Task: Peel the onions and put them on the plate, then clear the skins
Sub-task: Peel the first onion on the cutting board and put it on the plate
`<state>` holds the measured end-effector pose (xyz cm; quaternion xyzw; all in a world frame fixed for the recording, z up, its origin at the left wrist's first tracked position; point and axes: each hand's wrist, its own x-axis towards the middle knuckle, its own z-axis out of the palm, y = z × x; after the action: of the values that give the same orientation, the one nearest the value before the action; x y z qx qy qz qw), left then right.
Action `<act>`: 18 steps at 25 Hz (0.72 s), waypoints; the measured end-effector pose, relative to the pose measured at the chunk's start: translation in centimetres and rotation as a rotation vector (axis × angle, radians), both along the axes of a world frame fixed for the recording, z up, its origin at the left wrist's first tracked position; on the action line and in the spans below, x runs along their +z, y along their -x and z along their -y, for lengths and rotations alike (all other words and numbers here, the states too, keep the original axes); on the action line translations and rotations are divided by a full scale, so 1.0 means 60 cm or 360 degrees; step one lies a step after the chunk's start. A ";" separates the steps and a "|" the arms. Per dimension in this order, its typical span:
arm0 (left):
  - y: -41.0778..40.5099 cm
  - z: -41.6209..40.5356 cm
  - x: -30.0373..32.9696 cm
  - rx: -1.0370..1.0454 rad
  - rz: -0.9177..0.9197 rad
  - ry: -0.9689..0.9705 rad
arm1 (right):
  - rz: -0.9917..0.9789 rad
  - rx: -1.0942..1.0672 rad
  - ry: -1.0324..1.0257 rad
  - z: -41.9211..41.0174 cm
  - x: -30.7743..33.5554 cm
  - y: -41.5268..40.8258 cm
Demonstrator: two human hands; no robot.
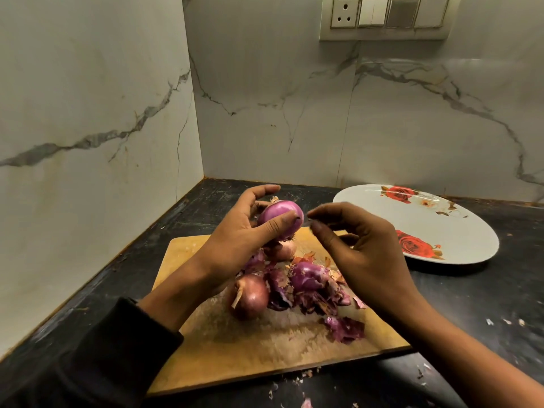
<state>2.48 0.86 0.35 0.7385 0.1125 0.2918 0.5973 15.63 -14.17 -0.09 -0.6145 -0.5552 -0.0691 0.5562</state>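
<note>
My left hand (235, 231) holds a purple onion (279, 216) in the air above the cutting board (265, 348), with the thumb across its front and the fingers curled behind it. This onion looks almost peeled, smooth and shiny, with a little dry root at the lower end. My right hand (362, 245) is just beside it, the thumb and first finger brought close together near the onion's side; I cannot tell if they pinch a small piece of skin or nothing. Under the hands, on the board, lies a heap of purple skins (312, 295), and among them another onion (307, 275) that seems partly peeled. One brown onion (250, 295) at the front has its dry skin on, and a paler one (284, 250) sits behind it. The plate (459, 231) with red roses stands to the right on the dark counter (485, 304), and no onion is on it. So I judge the task is in its early part: nothing is plated, and the skins are not cleared.
</note>
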 end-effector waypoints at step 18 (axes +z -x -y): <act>-0.002 0.000 -0.004 -0.0004 -0.0035 -0.0074 | -0.0327 0.0248 0.0033 -0.007 -0.002 0.008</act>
<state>2.58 0.85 0.13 0.7555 0.1112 0.2854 0.5791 15.15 -13.73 -0.19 -0.5790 -0.5420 0.0433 0.6075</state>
